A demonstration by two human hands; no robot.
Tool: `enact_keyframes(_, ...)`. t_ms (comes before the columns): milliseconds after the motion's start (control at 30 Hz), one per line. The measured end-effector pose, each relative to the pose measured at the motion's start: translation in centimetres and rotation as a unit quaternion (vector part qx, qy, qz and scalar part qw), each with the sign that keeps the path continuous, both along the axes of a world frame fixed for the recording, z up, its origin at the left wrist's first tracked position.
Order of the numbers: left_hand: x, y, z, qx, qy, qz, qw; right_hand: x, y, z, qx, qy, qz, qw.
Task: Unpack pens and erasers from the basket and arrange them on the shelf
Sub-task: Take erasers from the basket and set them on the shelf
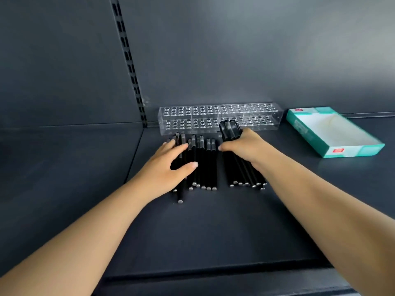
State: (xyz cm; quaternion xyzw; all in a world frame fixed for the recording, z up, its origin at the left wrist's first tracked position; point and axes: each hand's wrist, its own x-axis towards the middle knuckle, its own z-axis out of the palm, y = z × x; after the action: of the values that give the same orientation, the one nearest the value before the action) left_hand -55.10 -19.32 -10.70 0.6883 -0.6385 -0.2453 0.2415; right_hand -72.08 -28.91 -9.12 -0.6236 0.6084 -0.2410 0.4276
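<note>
Several black pens lie side by side on the dark shelf (213, 231), in two groups. My left hand (171, 165) rests flat on the left group of pens (205, 165), fingers straight and thumb out to the right. My right hand (245, 146) grips the right bundle of pens (243, 174) near its far end, and their caps stick out beyond my fingers. Behind the pens a clear plastic pen holder (220, 118) with two rows of holes stands against the back wall.
An open teal and white cardboard box (333, 131) lies on the shelf at the right, nothing visible inside. A slotted upright (128, 58) runs up the back panel at the left. The shelf's front edge crosses the bottom of the view.
</note>
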Motion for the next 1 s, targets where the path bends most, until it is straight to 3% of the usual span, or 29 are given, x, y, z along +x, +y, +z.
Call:
enact_keyframes(200,-0.1,0.1,-0.3,0.009,-0.042,-0.011,0.999,0.3,0.0,-0.5,-0.036,0.103,0.025,0.994)
enact_keyframes(400,0.0,-0.1,-0.4,0.030,-0.072,-0.027,0.997,0.4,0.5,-1.0,-0.131,0.238,0.013,0.962)
enact_keyframes(600,-0.1,-0.1,-0.6,0.036,-0.109,-0.028,0.993,0.0,0.0,-1.7,-0.137,0.269,0.029,0.953)
enact_keyframes(700,0.0,-0.1,-0.6,0.024,-0.099,-0.037,0.994,-0.3,-0.3,-1.7,-0.121,0.246,0.039,0.961)
enact_keyframes(800,0.8,0.5,-0.1,0.029,-0.049,-0.075,0.996,-1.1,-0.3,-1.4,-0.098,0.115,0.051,0.987)
enact_keyframes(867,1.7,1.4,0.0,0.045,-0.063,-0.120,0.990,-2.3,0.0,-1.3,-0.105,0.045,0.071,0.991)
enact_keyframes(1000,2.8,2.4,0.0,0.056,-0.146,-0.190,0.969,-5.8,2.6,-1.3,-0.112,0.065,0.185,0.974)
